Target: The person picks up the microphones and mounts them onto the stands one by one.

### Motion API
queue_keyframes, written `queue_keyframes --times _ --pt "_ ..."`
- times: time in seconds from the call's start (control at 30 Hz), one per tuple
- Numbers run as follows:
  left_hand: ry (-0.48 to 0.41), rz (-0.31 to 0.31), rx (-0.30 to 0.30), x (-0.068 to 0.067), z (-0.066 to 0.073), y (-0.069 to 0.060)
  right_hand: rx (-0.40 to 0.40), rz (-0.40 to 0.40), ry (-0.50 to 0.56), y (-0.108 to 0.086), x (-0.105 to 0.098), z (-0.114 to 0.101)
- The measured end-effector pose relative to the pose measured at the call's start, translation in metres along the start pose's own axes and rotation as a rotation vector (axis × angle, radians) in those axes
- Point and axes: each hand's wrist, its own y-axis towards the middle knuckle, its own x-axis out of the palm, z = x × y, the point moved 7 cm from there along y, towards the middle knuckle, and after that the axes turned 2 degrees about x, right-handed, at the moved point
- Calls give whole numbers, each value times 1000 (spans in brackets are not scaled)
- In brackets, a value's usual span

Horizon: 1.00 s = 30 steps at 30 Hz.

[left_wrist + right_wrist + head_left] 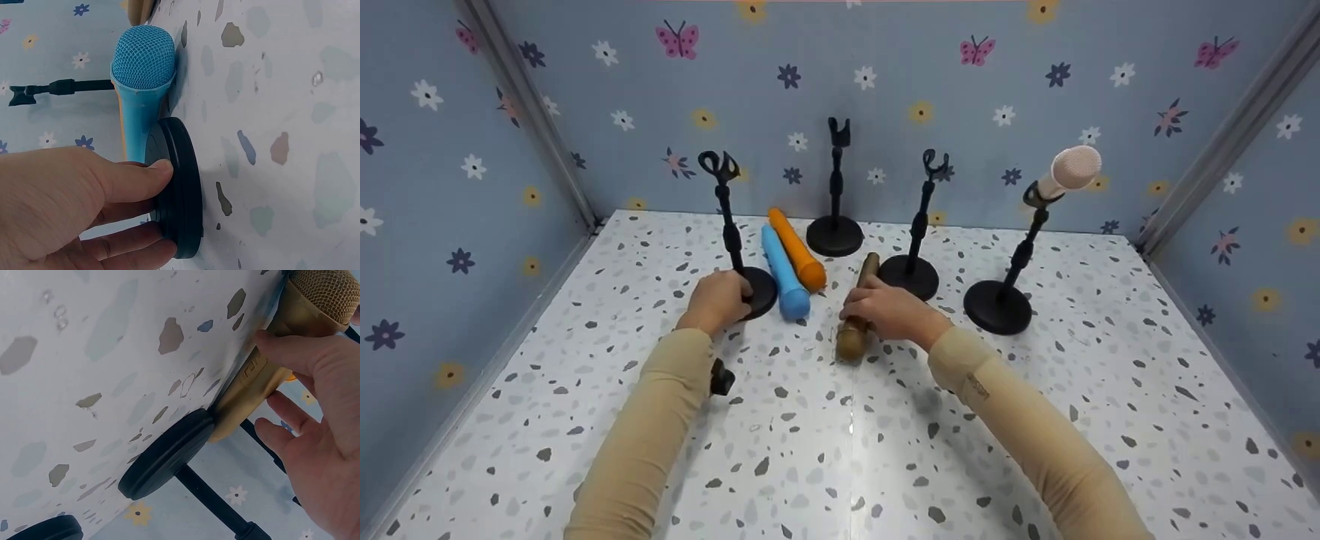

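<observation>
Whoever this is, both arms are in long beige sleeves, the left sleeve [619, 442] and the right sleeve [1039, 427] snug and finely creased, reaching to the bare left hand [715, 300] and right hand [894, 310]. I notice a small dark marking [976, 386], too tiny to read, near the right cuff [946, 351], and a little black block [722, 377] jutting beside the left forearm.

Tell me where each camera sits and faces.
On the head: facing forward and down at the table; left hand, right hand, sleeves show.
On the left wrist: facing a black stand base and blue microphone; left hand shows.
On the right wrist: facing the gold microphone; right hand shows.
Shared: head and left wrist views show the blue microphone.
</observation>
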Motion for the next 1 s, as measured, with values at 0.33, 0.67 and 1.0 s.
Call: queue_keyframes --times 0.33,0.67,1.0 --pt "-3 3 10 -2 1 0 -26 -12 -18 1 5 -2" --pt "-6 -11 4 -1 2 -1 -79 25 -17 0 1 -7" --pt "15 -15 14 -2 4 -3 -150 150 -12 -1 -16 -20"
